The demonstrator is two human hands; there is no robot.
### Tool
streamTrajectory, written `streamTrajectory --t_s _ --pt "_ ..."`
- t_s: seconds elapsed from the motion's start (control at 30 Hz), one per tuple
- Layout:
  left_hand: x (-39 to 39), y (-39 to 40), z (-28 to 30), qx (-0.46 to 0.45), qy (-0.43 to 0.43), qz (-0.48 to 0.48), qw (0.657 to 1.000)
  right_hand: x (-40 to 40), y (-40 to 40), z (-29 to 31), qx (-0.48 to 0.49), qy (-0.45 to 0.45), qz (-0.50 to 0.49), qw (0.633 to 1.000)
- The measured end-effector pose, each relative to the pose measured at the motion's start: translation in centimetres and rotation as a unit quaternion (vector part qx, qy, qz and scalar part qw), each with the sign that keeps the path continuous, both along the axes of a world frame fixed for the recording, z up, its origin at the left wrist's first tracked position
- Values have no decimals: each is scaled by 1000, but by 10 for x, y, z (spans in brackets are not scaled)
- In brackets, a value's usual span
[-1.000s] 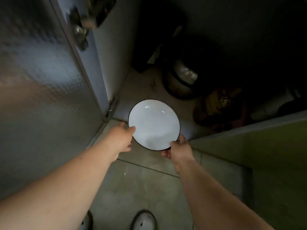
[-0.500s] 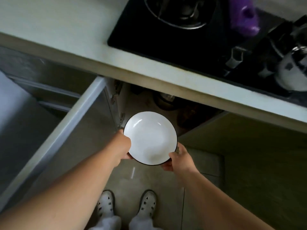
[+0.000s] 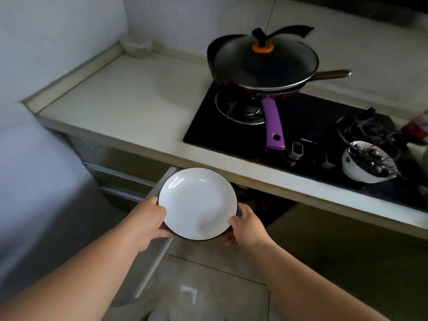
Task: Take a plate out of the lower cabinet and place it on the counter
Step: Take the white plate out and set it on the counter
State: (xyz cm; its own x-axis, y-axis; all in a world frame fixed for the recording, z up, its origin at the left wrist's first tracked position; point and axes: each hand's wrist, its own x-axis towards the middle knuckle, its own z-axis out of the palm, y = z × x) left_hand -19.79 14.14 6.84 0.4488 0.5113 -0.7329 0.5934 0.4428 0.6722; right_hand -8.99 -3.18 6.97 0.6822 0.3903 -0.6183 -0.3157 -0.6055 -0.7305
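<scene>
A pale stone desk [image 3: 129, 107] runs along white tiled walls into a corner, with a low raised lip at its back and left edges; a clear lidded container [image 3: 136, 45] sits right in that corner. Set into the desk to the right is a black glass hob [image 3: 308, 126], and a small line of pale lettering near its front edge is too blurred to read. On the left burner stands a dark pan [image 3: 261, 63] under a glass lid with an orange-ringed knob, its purple handle [image 3: 274, 126] pointing toward the front edge; a second, brass-coloured handle sticks out to the right behind it. Near the right end of the hob a white bowl [image 3: 363, 163] holds dark round fruit on stems. Below the desk the fronts are olive green, and the lower cabinet [image 3: 266, 205] is open and dark inside, its door swung out to the left. The floor is grey tile. The white plate [image 3: 198, 203], edged with a thin dark rim, is in the air in front of the open cabinet, below the desk's front edge, roughly level. The left hand [image 3: 150, 218] has a closed grip on its left edge, thumb on top, and the right hand [image 3: 246, 224] has a closed grip on its lower right edge
</scene>
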Motion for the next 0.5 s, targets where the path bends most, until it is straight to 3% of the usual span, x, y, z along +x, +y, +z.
streamTrajectory --t_s 0.2,0.5 --pt "-17 18 54 52 -82 75 992 5 40 41 50 -41 76 995" --pt "-16 64 80 82 -153 196 965 22 116 73 92 -74 113 987"
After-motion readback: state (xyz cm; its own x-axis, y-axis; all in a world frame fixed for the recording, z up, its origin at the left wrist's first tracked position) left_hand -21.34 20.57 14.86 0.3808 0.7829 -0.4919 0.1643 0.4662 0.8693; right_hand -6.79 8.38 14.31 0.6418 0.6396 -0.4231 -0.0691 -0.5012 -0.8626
